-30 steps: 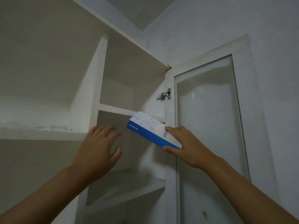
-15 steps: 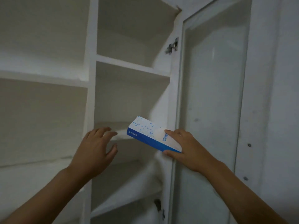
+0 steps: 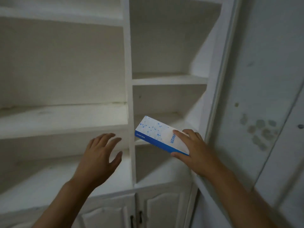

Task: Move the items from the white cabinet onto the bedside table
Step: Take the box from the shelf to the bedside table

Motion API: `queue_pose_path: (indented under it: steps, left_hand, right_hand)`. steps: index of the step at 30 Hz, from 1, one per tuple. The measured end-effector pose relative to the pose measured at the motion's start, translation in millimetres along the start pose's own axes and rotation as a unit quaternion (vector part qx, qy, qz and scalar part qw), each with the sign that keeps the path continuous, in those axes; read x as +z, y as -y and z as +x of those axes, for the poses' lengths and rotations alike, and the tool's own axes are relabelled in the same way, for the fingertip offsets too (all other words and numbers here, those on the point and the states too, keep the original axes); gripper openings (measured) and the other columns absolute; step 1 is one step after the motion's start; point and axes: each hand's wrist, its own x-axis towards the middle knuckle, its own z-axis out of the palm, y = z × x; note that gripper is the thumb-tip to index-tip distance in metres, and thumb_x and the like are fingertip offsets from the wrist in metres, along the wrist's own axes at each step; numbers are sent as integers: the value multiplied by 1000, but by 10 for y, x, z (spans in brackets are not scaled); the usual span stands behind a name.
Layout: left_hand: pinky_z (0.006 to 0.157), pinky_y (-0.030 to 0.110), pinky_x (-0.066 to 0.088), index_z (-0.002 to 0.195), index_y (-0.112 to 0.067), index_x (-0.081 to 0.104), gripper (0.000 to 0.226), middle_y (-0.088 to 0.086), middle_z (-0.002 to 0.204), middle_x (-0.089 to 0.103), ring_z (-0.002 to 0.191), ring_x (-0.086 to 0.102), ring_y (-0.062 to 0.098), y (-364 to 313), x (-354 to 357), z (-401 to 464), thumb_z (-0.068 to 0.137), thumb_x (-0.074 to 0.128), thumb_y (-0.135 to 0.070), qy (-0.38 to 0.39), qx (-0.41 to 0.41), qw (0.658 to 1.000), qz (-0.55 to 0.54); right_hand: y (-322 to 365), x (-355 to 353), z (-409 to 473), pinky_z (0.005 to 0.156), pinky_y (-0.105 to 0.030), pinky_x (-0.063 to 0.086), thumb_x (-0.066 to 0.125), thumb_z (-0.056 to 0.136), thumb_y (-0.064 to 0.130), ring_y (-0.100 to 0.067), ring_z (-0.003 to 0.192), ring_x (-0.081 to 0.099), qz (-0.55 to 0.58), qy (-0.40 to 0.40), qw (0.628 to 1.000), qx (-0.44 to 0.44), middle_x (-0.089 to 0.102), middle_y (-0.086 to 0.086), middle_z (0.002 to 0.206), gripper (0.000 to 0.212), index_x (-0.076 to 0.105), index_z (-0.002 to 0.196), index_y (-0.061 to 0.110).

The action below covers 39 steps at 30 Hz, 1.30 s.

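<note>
My right hand [image 3: 195,152] grips one end of a long white and blue box [image 3: 158,134] with blue dots and blue lettering. The box is held tilted in the air in front of the right column of the white cabinet [image 3: 129,79]. My left hand [image 3: 100,155] hovers open beside it, fingers spread, in front of the cabinet's upright divider and holding nothing. All the shelves that I can see are bare. The bedside table is not in view.
The cabinet's glass door [image 3: 246,96] stands open on the right, close to my right forearm. Below the shelves are two shut lower doors with dark handles [image 3: 135,218]. A white wall panel lies at the far right.
The view has dropped from the top shelves to the lower shelves and lower doors. Both hands keep nearly the same pose, with the box still in my right hand.
</note>
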Motion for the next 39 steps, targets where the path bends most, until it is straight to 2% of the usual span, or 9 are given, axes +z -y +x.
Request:
queue_pose_path:
  steps: [4, 10, 18, 21, 24, 28, 33, 39]
  left_hand:
    - [111, 45, 40, 140, -27, 54, 56, -1, 146, 51, 137, 43, 24, 202, -70, -618, 93, 42, -56, 27, -50, 998, 15]
    - [112, 50, 39, 137, -23, 59, 57, 4, 145, 54, 137, 43, 27, 411, -280, -1474, 92, 46, -56, 37, -126, 991, 30]
    - [116, 51, 36, 141, -28, 55, 60, 1, 150, 49, 142, 37, 25, 664, -760, -2489, 91, 44, -61, 35, -221, 974, 38]
    - [117, 51, 35, 141, -28, 54, 58, 1, 150, 48, 143, 36, 25, 761, -997, -2874, 92, 47, -60, 32, -250, 967, 36]
    - [117, 48, 33, 143, -30, 51, 54, -1, 153, 44, 145, 32, 23, 901, -1280, -3288, 94, 59, -52, 26, -291, 956, 34]
    - [116, 50, 38, 142, -29, 51, 54, 0, 151, 47, 143, 36, 23, 1103, -1726, -3825, 93, 60, -50, 12, -322, 945, 63]
    - [117, 51, 34, 144, -30, 50, 56, -1, 151, 46, 143, 34, 22, 1345, -2250, -4561, 93, 62, -48, 0, -367, 926, 88]
    - [116, 55, 34, 144, -28, 51, 56, 1, 151, 47, 144, 34, 26, 1602, -2839, -5553, 94, 56, -50, -28, -435, 891, 127]
  right_hand:
    - [236, 479, -260, 102, -33, 42, 72, 90, 54, -11, 131, 32, 40, 8, 999, 0, 35, 14, 143, 81, 33, 158, 37]
    - [763, 993, -623, 94, -34, 51, 74, 89, 51, -10, 132, 31, 76, 46, 996, -1, 32, 14, 144, 81, 33, 157, 34]
    - [1704, 1381, -939, 99, -38, 48, 75, 90, 49, -15, 136, 31, 143, 89, 985, -20, 35, 10, 149, 82, 33, 158, 32]
    - [2136, 1469, -1085, 102, -38, 45, 75, 90, 48, -15, 137, 29, 157, 103, 982, -34, 34, 9, 150, 82, 32, 158, 32]
    - [2589, 1549, -1236, 101, -35, 45, 74, 91, 49, -13, 138, 28, 154, 122, 979, -55, 32, 8, 152, 83, 29, 159, 33]
    - [3215, 1629, -1401, 98, -38, 49, 73, 91, 50, -14, 139, 27, 155, 141, 974, -83, 31, 7, 154, 83, 29, 160, 33]
    - [4119, 1723, -1592, 104, -42, 47, 74, 90, 49, -17, 140, 27, 165, 155, 965, -132, 34, 4, 154, 83, 32, 160, 32]
    - [5338, 1947, -1859, 103, -41, 48, 71, 92, 53, -20, 139, 28, 169, 180, 942, -226, 33, 3, 154, 83, 29, 160, 31]
